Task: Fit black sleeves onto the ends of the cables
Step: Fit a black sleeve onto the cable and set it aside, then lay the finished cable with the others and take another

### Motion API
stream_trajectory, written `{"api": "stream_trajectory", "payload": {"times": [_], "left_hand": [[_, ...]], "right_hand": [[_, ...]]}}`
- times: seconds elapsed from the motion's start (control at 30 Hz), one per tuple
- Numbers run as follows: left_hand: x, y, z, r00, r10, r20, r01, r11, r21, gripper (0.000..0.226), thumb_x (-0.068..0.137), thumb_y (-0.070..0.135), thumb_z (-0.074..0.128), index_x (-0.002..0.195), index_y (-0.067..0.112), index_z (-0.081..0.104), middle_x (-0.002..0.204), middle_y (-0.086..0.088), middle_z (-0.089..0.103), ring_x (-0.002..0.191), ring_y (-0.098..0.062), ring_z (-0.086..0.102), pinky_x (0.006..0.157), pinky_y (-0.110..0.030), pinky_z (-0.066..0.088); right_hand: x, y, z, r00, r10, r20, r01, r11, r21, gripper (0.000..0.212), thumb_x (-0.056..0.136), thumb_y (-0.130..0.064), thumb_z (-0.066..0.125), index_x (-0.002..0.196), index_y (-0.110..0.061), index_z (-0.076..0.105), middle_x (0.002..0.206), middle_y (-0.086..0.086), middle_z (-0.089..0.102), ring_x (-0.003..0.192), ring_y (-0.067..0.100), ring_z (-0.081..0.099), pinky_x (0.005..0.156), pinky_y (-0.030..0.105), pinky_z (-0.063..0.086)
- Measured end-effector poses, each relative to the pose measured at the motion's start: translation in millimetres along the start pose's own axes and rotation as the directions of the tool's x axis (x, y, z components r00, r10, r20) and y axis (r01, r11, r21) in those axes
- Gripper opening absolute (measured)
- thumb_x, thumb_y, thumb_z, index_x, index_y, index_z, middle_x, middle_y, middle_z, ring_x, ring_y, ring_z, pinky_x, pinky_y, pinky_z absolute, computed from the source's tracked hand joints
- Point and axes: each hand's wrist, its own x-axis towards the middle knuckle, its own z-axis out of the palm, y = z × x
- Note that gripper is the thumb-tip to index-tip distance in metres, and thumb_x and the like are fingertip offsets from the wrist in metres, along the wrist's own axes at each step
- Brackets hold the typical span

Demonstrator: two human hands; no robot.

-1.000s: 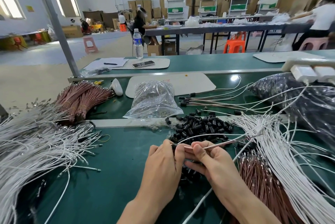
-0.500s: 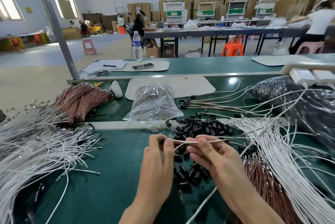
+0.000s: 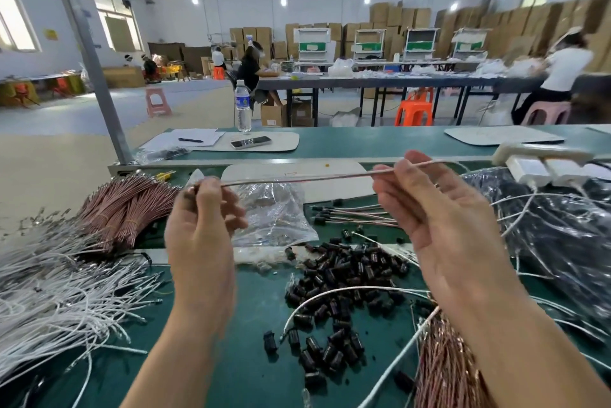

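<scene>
Green matting is covering the bench (image 3: 231, 358) in a big workshop, with cardboard boxes (image 3: 396, 15) standing stacked along the far wall and people sitting at a long table (image 3: 380, 82) beyond. Both hands are holding one thin pinkish cable (image 3: 297, 178) level in the air above the bench. The left hand (image 3: 198, 242) is pinching the cable's left end with curled fingers; something dark is showing at the fingertips, too blurred to name. The right hand (image 3: 439, 225) is gripping the cable further along between thumb and fingers, and the cable is running on past it to the right. Below and between the hands a pile of black sleeves (image 3: 347, 275) is lying loose on the matting, with a white cable (image 3: 330, 293) curving across it. Loose white cables (image 3: 66, 292) are spreading over the left side, and a tied copper bundle (image 3: 125, 209) is lying just behind them. More copper cables (image 3: 446, 358) are lying at the lower right, under the right forearm. A clear bag (image 3: 274, 209) is sitting behind the hands, with several cables (image 3: 357, 214) already wearing black ends lying beside it. A black bag (image 3: 545, 225) is filling the right edge, under a white power strip (image 3: 542, 156). On the far strip of bench a bottle (image 3: 243, 106), a phone (image 3: 251, 142) and papers (image 3: 195, 138) are resting.
</scene>
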Motion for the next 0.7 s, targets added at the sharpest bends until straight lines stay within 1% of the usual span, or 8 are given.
{"api": "stream_trajectory", "payload": {"times": [0.13,0.27,0.33,0.43,0.5,0.57,0.63,0.7], "left_hand": [[18,32,14,0.949,0.246,-0.199,-0.241,0.969,0.048,0.016,0.1,0.031,0.052,0.087,0.023,0.056,0.066,0.012,0.063,0.06,-0.003,0.058,0.056,-0.02,0.049],[36,38,9,0.934,0.243,-0.26,-0.241,0.97,0.042,0.023,0.102,0.037,0.052,0.097,0.014,0.053,0.069,0.012,0.061,0.059,0.0,0.056,0.056,-0.018,0.046],[44,29,13,0.976,0.127,-0.178,-0.13,0.991,-0.008,0.016,0.101,0.031,0.056,0.091,0.018,0.058,0.07,0.011,0.063,0.06,-0.002,0.059,0.054,-0.019,0.049],[61,-6,41,0.978,-0.21,0.009,0.21,0.977,-0.024,0.015,0.101,0.023,0.06,0.093,0.011,0.062,0.09,-0.001,0.067,0.069,-0.007,0.064,0.057,-0.02,0.053],[67,-32,66,0.896,-0.432,0.106,0.431,0.902,0.032,0.019,0.102,0.025,0.058,0.099,0.006,0.062,0.105,-0.008,0.069,0.077,-0.012,0.069,0.065,-0.024,0.058],[65,-57,81,0.799,-0.586,0.135,0.576,0.81,0.109,0.03,0.104,0.03,0.054,0.104,0.0,0.056,0.113,-0.017,0.066,0.089,-0.024,0.071,0.078,-0.032,0.06],[56,-76,79,0.744,-0.656,0.126,0.619,0.748,0.24,0.031,0.105,0.036,0.051,0.108,0.005,0.048,0.116,-0.022,0.063,0.098,-0.032,0.069,0.083,-0.037,0.061],[46,-86,66,0.766,-0.618,0.177,0.488,0.738,0.465,0.034,0.105,0.037,0.049,0.105,0.003,0.052,0.109,-0.017,0.066,0.089,-0.024,0.07,0.071,-0.031,0.062]], "right_hand": [[24,5,19,0.978,0.2,0.066,-0.208,0.963,0.169,0.032,0.079,-0.009,0.069,0.109,0.002,0.066,0.091,0.016,0.077,0.079,0.018,0.076,0.064,0.02,0.06],[47,8,32,0.98,0.14,0.138,-0.151,0.986,0.073,0.028,0.076,-0.011,0.069,0.102,-0.002,0.067,0.092,0.014,0.078,0.083,0.019,0.076,0.068,0.02,0.06],[64,-1,29,0.989,0.061,0.133,-0.066,0.997,0.027,0.029,0.074,-0.011,0.07,0.102,-0.004,0.068,0.093,0.012,0.078,0.085,0.02,0.076,0.07,0.02,0.059],[100,-12,7,1.0,-0.009,0.02,0.011,0.997,-0.076,0.027,0.072,-0.011,0.073,0.097,-0.003,0.067,0.097,0.015,0.076,0.088,0.02,0.076,0.071,0.02,0.059],[119,-11,-19,0.992,0.069,-0.102,-0.089,0.974,-0.208,0.021,0.086,-0.008,0.07,0.104,0.001,0.064,0.113,0.024,0.067,0.102,0.028,0.072,0.082,0.025,0.06],[122,-3,-53,0.933,0.309,-0.183,-0.353,0.882,-0.313,0.042,0.1,-0.011,0.06,0.135,0.007,0.048,0.133,0.033,0.048,0.125,0.04,0.057,0.108,0.038,0.049],[110,8,-84,0.861,0.422,-0.283,-0.496,0.819,-0.287,0.05,0.102,-0.009,0.057,0.147,0.003,0.038,0.143,0.041,0.036,0.128,0.044,0.053,0.111,0.046,0.044],[98,16,-108,0.86,0.389,-0.331,-0.474,0.848,-0.236,0.04,0.102,-0.005,0.054,0.139,0.007,0.045,0.132,0.035,0.052,0.113,0.036,0.063,0.099,0.04,0.055]]}}
